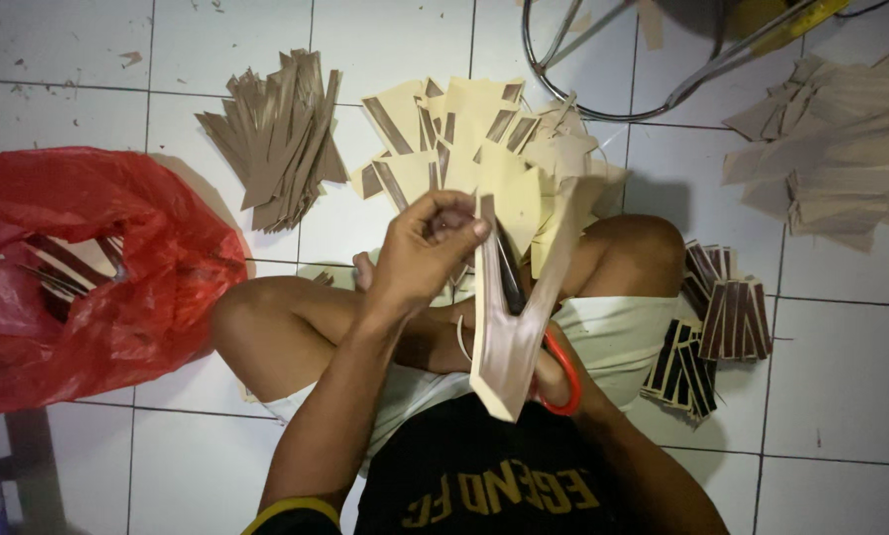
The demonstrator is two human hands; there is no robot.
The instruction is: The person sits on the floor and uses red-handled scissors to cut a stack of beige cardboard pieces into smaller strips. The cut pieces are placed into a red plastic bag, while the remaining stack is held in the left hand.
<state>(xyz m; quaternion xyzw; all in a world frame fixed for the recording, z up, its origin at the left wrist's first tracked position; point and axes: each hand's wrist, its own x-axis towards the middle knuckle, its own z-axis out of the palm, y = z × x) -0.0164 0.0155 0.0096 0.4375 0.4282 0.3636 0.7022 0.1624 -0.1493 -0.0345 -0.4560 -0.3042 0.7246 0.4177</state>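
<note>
My left hand [427, 248] pinches the top of a long tan paper piece [504, 342] that forks into two strips toward the top. My right hand [549, 376] is mostly hidden behind that paper and grips red-handled scissors [563, 372], whose dark blades [509, 277] run up between the two strips. I sit cross-legged on a white tiled floor [217, 466], with my knees under the hands.
A red plastic bag [98, 267] holding more strips lies at the left. Piles of cut paper lie ahead: brown strips [281, 139], cream pieces [464, 139], tan sheets [831, 149] at the right, dark striped stacks [722, 327] by my knee. A metal stool base [653, 99] stands behind.
</note>
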